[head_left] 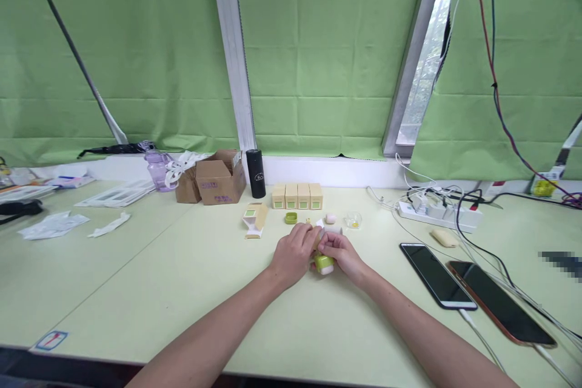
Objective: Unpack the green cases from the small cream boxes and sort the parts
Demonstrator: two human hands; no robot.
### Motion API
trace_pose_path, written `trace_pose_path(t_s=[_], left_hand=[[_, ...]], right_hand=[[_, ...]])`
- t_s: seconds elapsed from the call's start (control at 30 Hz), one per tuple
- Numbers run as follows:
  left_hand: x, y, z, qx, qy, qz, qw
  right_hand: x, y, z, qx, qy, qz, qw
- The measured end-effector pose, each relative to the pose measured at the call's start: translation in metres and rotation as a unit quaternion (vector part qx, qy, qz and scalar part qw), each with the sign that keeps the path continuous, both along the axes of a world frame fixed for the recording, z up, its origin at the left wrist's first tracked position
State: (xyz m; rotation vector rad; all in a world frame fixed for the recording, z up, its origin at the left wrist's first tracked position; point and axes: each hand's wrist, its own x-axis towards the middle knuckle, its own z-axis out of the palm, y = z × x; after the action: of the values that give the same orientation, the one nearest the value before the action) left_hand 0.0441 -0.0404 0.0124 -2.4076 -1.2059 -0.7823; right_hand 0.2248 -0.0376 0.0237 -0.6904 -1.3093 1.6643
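Observation:
My left hand (293, 253) and my right hand (342, 254) meet over the middle of the pale green table (182, 279). Both are closed around a small green and white object (324, 264) that peeks out below the fingers. Just beyond the hands lie a small green lid (291, 217), a pinkish-white piece (331, 218) and a clear little cup (353, 220). A row of several tan boxes with green labels (297, 196) stands behind them. An opened tan box (254, 219) lies to the left.
Two phones (436, 274) (498, 303) lie at the right, cabled to a power strip (439, 213). A black bottle (255, 173), brown cartons (220, 179), a purple bottle (158, 171) and papers (54, 224) sit at the back left.

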Motion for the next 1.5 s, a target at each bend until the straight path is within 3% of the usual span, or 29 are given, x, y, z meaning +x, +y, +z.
trace_pose_path(t_s=[0.13, 0.23, 0.27, 0.33, 0.43, 0.5, 0.6, 0.7, 0.77, 0.93, 1.03, 1.1, 1.2, 1.5], left_hand=[[-0.006, 0.003, 0.002, -0.011, -0.011, 0.048, 0.999], [-0.011, 0.005, 0.004, -0.021, -0.034, 0.076, 0.996], [-0.013, 0.005, 0.004, -0.025, -0.047, 0.083, 0.995], [-0.015, 0.007, 0.005, -0.034, -0.08, 0.094, 0.992], [-0.017, 0.009, 0.005, -0.045, -0.125, 0.101, 0.986], [-0.017, 0.009, 0.004, -0.049, -0.145, 0.099, 0.983], [-0.016, 0.009, 0.003, -0.052, -0.172, 0.089, 0.98], [-0.015, 0.009, 0.003, -0.062, -0.208, 0.082, 0.973], [-0.015, 0.009, 0.003, -0.073, -0.244, 0.078, 0.964], [-0.014, 0.017, 0.0, -0.105, -0.388, 0.052, 0.914], [-0.014, 0.021, -0.001, -0.136, -0.476, 0.032, 0.868], [-0.013, 0.023, -0.001, -0.154, -0.517, 0.018, 0.842], [-0.012, 0.024, -0.001, -0.165, -0.552, 0.003, 0.817], [-0.009, 0.022, 0.002, -0.175, -0.578, -0.027, 0.796]], right_hand=[[0.007, 0.007, 0.003, 0.066, -0.056, -0.14, 0.986], [0.018, 0.01, 0.006, 0.148, -0.168, -0.233, 0.946], [0.02, 0.009, 0.007, 0.184, -0.231, -0.261, 0.919], [0.023, 0.006, 0.009, 0.252, -0.384, -0.298, 0.837], [0.021, -0.002, 0.01, 0.309, -0.56, -0.286, 0.713], [0.017, -0.006, 0.009, 0.327, -0.613, -0.261, 0.67], [0.012, -0.01, 0.009, 0.346, -0.633, -0.239, 0.65], [0.014, -0.011, 0.01, 0.349, -0.616, -0.235, 0.666], [0.017, -0.008, 0.011, 0.35, -0.569, -0.249, 0.701], [0.025, 0.007, 0.007, 0.3, -0.26, -0.276, 0.875], [0.024, 0.015, 0.001, 0.22, -0.132, -0.275, 0.927], [0.021, 0.02, -0.002, 0.202, -0.093, -0.277, 0.935], [0.013, 0.026, -0.005, 0.215, -0.089, -0.301, 0.925], [-0.001, 0.036, -0.022, 0.242, -0.19, -0.329, 0.893]])
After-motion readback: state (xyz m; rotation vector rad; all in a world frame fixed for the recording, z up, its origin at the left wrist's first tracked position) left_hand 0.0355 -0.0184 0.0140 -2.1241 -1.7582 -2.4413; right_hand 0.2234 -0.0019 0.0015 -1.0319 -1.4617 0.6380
